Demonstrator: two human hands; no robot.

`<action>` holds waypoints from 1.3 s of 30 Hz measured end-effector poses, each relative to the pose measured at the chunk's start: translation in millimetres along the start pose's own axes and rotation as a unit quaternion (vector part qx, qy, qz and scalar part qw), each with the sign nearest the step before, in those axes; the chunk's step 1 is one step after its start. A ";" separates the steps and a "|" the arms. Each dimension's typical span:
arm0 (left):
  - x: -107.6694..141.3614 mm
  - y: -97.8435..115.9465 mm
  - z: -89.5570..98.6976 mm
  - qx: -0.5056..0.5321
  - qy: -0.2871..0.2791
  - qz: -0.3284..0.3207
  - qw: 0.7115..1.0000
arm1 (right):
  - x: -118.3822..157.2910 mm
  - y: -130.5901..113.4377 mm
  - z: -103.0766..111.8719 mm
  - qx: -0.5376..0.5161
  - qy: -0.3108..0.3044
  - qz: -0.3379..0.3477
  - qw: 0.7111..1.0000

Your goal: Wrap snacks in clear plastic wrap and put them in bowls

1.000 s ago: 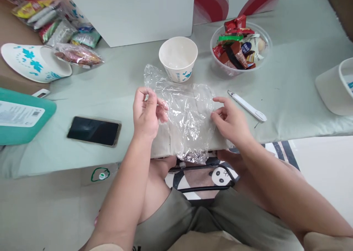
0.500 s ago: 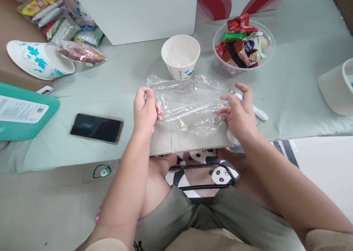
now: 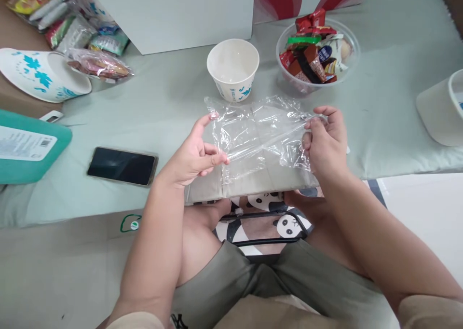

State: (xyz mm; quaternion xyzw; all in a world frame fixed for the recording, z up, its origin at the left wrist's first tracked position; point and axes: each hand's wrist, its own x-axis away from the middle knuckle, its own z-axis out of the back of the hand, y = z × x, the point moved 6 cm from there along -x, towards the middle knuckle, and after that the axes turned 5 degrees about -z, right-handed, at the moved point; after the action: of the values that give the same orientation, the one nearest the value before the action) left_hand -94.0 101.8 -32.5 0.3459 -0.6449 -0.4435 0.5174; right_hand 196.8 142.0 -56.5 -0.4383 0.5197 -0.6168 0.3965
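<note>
A clear, crinkled plastic bag [image 3: 249,131] is stretched out between my hands above the table's front edge. My right hand [image 3: 327,138] is closed on its gathered right end. At the left edge, my left hand [image 3: 197,153] has its thumb and index finger spread wide apart, their tips touching the plastic, while the other fingers curl loosely. Just behind the bag stands a white paper bowl [image 3: 233,68] with blue leaf prints, upright. My right hand mostly hides a slim white object on the cloth.
A clear plastic bowl [image 3: 282,71] of wrapped snacks stands at back right, a white container [image 3: 436,119] at far right. On the left are a phone [image 3: 122,166], a green bottle [image 3: 54,167], a tipped paper bowl [image 3: 43,78] and snack packets [image 3: 99,63]. A white box [image 3: 181,15] stands behind.
My left hand has gone from closed on the bag's edge to thumb and index finger spread. My right hand has closed on the right end and shifted slightly right, drawing the plastic along.
</note>
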 end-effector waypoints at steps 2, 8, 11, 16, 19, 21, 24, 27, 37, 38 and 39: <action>-1.7 -0.7 1.5 0.029 0.012 -0.004 1.000 | -0.2 0.0 0.8 0.006 -0.003 0.011 1.000; -3.7 -7.8 -20.4 0.097 -0.064 0.056 0.992 | 7.2 -0.2 -5.7 -0.004 0.003 0.005 1.000; -1.2 -8.8 -21.0 0.016 -0.082 0.078 0.994 | 6.2 -4.7 -1.9 -0.001 0.012 0.026 1.000; 5.5 -8.9 1.5 -0.055 -0.119 0.084 0.988 | 0.1 -10.7 9.1 0.002 0.021 0.055 0.998; 8.3 -5.6 20.1 -0.052 -0.124 0.043 0.990 | 2.3 -15.7 10.6 -0.018 0.024 0.064 0.997; 5.8 0.1 26.6 -0.017 -0.124 -0.021 0.992 | 5.6 -18.8 8.8 -0.035 0.006 0.062 0.997; -5.2 9.3 29.0 0.066 -0.077 -0.123 0.987 | 9.5 -20.2 8.5 -0.063 -0.014 0.045 0.997; -18.7 8.1 20.8 0.137 -0.026 -0.139 0.980 | 10.7 -18.1 9.2 -0.074 -0.035 0.037 0.996; -30.2 9.0 14.1 0.002 0.110 -0.256 0.960 | 14.5 -19.3 8.0 -0.010 -0.099 0.071 0.993; -29.9 9.6 14.9 -0.013 0.127 -0.265 0.956 | 14.5 -19.8 8.5 -0.006 -0.097 0.072 0.993; -29.2 10.6 15.6 -0.027 0.143 -0.276 0.950 | 14.3 -20.3 9.3 -0.002 -0.094 0.073 0.993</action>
State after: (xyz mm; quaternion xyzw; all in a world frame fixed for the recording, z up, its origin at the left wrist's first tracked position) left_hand -102.4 135.5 -34.2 0.5563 -0.4315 -0.5315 0.4710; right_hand 200.7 128.7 -33.9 -0.4560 0.5120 -0.5415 0.4865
